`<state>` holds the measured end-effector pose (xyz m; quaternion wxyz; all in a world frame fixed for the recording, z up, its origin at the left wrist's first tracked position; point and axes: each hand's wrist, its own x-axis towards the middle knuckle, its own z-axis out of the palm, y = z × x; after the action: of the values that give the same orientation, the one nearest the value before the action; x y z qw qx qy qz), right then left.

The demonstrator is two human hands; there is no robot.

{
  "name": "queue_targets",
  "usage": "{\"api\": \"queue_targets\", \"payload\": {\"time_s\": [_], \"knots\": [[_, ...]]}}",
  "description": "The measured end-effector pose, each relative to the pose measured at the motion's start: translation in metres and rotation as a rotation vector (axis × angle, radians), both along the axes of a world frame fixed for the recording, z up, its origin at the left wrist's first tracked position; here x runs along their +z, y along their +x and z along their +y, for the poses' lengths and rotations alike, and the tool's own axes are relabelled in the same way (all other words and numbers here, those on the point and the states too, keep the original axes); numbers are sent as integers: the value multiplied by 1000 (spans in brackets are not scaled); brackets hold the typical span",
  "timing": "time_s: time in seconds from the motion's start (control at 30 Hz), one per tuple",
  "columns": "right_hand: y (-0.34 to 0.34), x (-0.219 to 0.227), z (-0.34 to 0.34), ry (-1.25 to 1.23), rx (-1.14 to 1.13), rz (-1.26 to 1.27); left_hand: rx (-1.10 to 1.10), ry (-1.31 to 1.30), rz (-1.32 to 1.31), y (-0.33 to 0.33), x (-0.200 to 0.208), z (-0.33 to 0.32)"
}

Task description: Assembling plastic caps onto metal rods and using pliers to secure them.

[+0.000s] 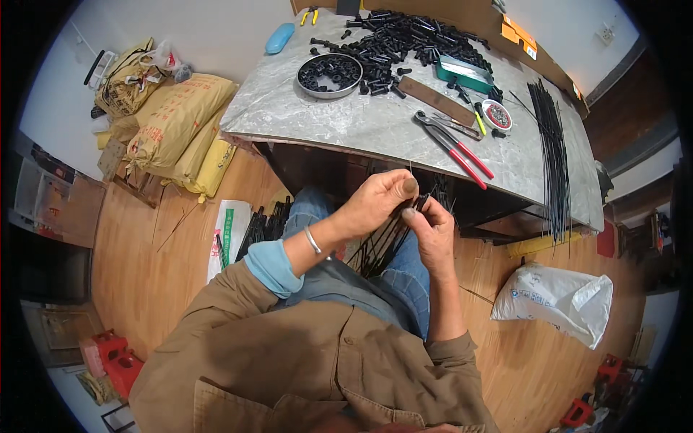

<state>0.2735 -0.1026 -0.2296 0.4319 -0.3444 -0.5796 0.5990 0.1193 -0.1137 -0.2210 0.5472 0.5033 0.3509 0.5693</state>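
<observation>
In front of the table edge, my left hand (377, 206) is closed in a pinch with a thin dark strand (411, 167) sticking up past the thumb. Close beside it, my right hand (434, 234) pinches a small black piece (424, 199), its exact kind hidden by the fingers. Below both hands, a bunch of long thin black rods (377, 249) lies across my lap between the knees. On the table just beyond are red-handled pliers (455, 150) and a flat brown bar (437, 100).
The grey table (267, 115) carries a heap of black bolt-like parts (404, 43), a round dish (326, 92) of black rings, a small bowl (497, 115), a green box (464, 74) and long black rods (550, 159). Stacked sacks (177, 123) stand left; a white sack (552, 299) lies right.
</observation>
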Motion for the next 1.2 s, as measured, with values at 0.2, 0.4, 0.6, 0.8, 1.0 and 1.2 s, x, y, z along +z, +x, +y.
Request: {"api": "queue_targets", "payload": {"time_s": [0.2, 0.4, 0.6, 0.8, 1.0, 1.2], "knots": [[17, -5, 9, -1, 291, 100, -366, -102, -149, -13, 20, -1], [14, -5, 9, -31, 326, 153, -201, -126, -176, -8, 17, -6], [19, 1, 9, 55, 251, 12, -122, -62, -143, 1, 14, -7], [9, 32, -7, 97, -114, 40, -22, -47, -53, 6, 14, -8], [13, 46, -2, 426, -166, -144, 50, 19, -36, 11, 10, -6], [22, 49, 7, 422, -50, -113, -50, -69, -82, 10, 17, -10]]}}
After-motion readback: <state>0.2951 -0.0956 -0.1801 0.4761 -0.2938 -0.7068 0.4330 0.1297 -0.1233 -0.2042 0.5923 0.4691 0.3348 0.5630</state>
